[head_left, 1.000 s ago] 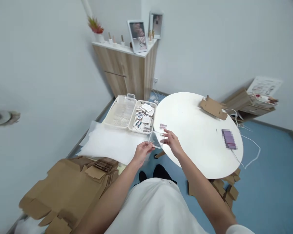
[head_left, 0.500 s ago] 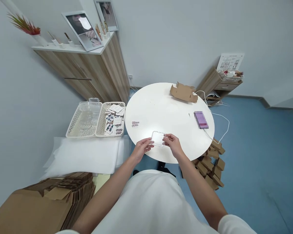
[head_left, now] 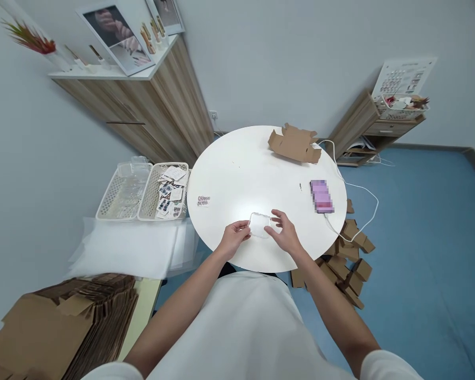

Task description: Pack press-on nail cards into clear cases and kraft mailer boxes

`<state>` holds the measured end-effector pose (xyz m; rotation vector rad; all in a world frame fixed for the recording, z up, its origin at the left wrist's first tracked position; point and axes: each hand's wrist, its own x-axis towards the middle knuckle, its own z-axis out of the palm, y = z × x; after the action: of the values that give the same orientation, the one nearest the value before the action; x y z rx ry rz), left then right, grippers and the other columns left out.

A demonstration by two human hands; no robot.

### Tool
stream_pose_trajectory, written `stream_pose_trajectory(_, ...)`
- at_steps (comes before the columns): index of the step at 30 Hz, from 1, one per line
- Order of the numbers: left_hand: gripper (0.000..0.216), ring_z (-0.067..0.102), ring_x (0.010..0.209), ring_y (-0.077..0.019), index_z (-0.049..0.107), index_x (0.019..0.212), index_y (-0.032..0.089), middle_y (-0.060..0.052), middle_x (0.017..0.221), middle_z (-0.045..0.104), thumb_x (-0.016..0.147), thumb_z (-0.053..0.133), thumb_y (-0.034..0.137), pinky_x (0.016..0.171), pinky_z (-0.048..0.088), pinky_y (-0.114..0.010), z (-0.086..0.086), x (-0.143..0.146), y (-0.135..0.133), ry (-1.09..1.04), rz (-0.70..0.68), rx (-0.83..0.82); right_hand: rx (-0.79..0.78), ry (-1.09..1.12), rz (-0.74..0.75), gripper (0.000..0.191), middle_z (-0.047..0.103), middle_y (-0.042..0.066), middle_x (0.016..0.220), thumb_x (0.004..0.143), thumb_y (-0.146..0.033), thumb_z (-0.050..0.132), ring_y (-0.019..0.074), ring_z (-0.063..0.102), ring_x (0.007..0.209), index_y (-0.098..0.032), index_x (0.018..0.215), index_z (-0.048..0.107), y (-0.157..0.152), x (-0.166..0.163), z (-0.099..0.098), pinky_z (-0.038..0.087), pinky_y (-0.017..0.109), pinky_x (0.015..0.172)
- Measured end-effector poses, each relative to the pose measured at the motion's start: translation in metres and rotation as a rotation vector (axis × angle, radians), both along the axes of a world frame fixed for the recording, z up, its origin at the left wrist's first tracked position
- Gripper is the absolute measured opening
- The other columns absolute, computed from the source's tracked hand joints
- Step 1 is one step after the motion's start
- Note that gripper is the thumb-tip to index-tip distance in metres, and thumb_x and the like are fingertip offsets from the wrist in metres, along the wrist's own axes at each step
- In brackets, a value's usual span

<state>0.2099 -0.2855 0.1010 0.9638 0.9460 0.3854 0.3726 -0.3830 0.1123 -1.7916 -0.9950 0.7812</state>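
A small clear plastic case (head_left: pixel 259 224) lies on the near part of the round white table (head_left: pixel 241 169). My left hand (head_left: pixel 235 238) pinches its left edge with closed fingers. My right hand (head_left: pixel 285 233) rests at its right edge, fingers curled against the case. A small card of coloured nail tips (head_left: pixel 203 200) lies on the table to the left of the case.
Two white baskets (head_left: pixel 119 198) stand left of the table, one holding clear cases, the other packets. Folded cardboard box (head_left: pixel 295 143) and a phone (head_left: pixel 321 195) with a white cable lie on the table. Flat cardboard stacks (head_left: pixel 63 327) sit near left; small boxes (head_left: pixel 350 264) lie on the floor.
Both hands carried the clear case from beside the baskets to the table's near part and lowered it onto the surface. The camera turned right.
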Motion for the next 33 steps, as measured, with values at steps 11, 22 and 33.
stream_pose_trajectory(11,0.058,0.053,0.084,-0.0132,0.048,0.115,0.021,-0.007,0.103,0.052,0.062,0.069,0.033,0.083,0.043,-0.037,-0.005,0.019,-0.001,-0.041,-0.272,0.293,-0.034,-0.615,0.377,0.035,0.043,0.012,0.126,0.066,-0.027,0.060,0.0274,0.040,0.115,-0.019,0.099,0.049,-0.009,0.019,0.016,0.042,0.044,0.086)
stream_pose_trajectory(22,0.079,0.052,0.083,-0.0145,0.041,0.123,0.026,-0.003,0.096,0.050,0.052,0.076,0.029,0.076,0.045,-0.032,0.017,0.025,0.020,-0.162,-0.464,0.416,0.032,-0.519,0.432,0.032,0.049,0.009,0.122,0.062,-0.028,0.063,0.0279,0.043,0.111,-0.023,0.093,0.054,-0.002,0.019,0.038,0.041,0.045,0.083)
stream_pose_trajectory(33,0.053,0.056,0.066,-0.0099,0.051,0.113,0.022,-0.006,0.096,0.053,0.063,0.068,0.028,0.062,0.048,-0.029,0.023,0.028,0.013,-0.191,-0.441,0.157,-0.032,-0.223,0.248,0.014,0.061,-0.001,0.065,0.074,-0.032,0.051,0.0120,0.051,0.053,-0.024,0.077,0.062,0.019,0.031,0.065,0.038,0.026,0.054)
